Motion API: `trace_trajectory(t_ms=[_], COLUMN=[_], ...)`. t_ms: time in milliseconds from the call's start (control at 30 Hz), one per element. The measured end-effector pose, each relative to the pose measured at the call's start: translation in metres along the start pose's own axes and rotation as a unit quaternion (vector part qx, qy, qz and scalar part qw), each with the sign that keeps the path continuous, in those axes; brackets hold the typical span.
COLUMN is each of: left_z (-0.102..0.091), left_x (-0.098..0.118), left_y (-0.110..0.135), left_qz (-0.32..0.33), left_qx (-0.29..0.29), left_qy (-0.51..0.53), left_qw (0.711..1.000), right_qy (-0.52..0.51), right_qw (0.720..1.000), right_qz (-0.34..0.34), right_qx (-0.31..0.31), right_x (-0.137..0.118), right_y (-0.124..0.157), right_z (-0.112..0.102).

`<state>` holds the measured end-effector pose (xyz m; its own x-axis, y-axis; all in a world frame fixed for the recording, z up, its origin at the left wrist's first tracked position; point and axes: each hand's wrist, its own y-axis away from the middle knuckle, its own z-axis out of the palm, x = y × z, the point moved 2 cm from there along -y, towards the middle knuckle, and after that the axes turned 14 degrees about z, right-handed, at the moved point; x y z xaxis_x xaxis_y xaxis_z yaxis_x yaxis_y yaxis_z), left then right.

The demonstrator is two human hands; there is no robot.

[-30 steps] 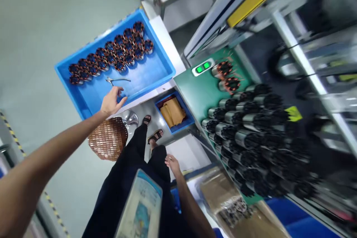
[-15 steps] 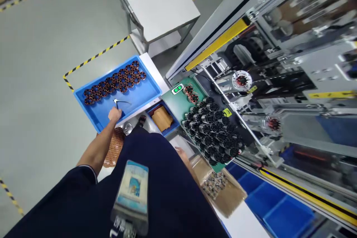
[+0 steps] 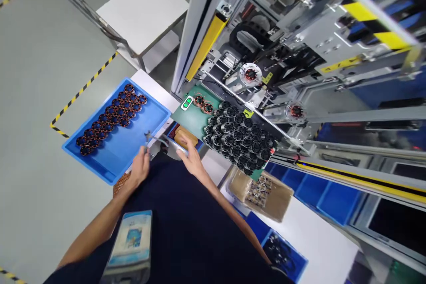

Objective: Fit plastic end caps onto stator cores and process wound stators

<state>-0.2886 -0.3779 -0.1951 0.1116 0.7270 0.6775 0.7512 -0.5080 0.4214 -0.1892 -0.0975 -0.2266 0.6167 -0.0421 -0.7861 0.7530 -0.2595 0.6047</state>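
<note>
Pliers extend lengthwise, nose forward, from left hand.

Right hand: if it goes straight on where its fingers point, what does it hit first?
Probably the brown material in the small blue bin, which the right hand overlaps in view. Depth is unclear; it may pass above instead.

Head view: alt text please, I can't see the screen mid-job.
The left hand grips pliers at the edge of a blue tray holding copper-coloured rings. The right hand is open, near a green table bearing many black-topped metal parts.
</note>
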Motion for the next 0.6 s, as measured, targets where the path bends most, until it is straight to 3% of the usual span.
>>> trace_trajectory(t_ms=[133, 200, 267, 333, 400, 467, 533, 600], left_z=[0.054, 0.076, 0.087, 0.089, 0.086, 0.085, 0.093, 0.106], left_x=[0.106, 0.148, 0.173, 0.177, 0.165, 0.152, 0.145, 0.147], left_y=[-0.023, -0.029, -0.034, -0.047, -0.072, -0.109, -0.153, -0.196], left_qz=[0.168, 0.244, 0.286, 0.229, 0.064, -0.042, -0.144, -0.204], left_qx=[-0.127, -0.184, -0.242, -0.253, -0.161, -0.055, 0.019, 0.081], left_qy=[0.061, 0.090, 0.143, 0.240, 0.325, 0.321, 0.313, 0.305], left_qw=[0.976, 0.948, 0.916, 0.909, 0.930, 0.945, 0.939, 0.927], right_qy=[-0.022, -0.034, -0.033, -0.008, 0.033, 0.073, 0.108, 0.139], right_qw=[0.999, 0.999, 0.999, 0.997, 0.992, 0.986, 0.979, 0.970], right_qz=[-0.031, -0.016, 0.010, 0.041, 0.067, 0.082, 0.089, 0.093], right_qx=[0.008, 0.021, 0.042, 0.068, 0.098, 0.124, 0.149, 0.177], right_x=[-0.029, -0.029, -0.024, -0.018, -0.013, -0.012, -0.017, -0.028], right_y=[0.017, 0.037, 0.064, 0.094, 0.124, 0.147, 0.162, 0.167], right_z=[-0.017, -0.042, -0.079, -0.125, -0.176, -0.230, -0.283, -0.336])
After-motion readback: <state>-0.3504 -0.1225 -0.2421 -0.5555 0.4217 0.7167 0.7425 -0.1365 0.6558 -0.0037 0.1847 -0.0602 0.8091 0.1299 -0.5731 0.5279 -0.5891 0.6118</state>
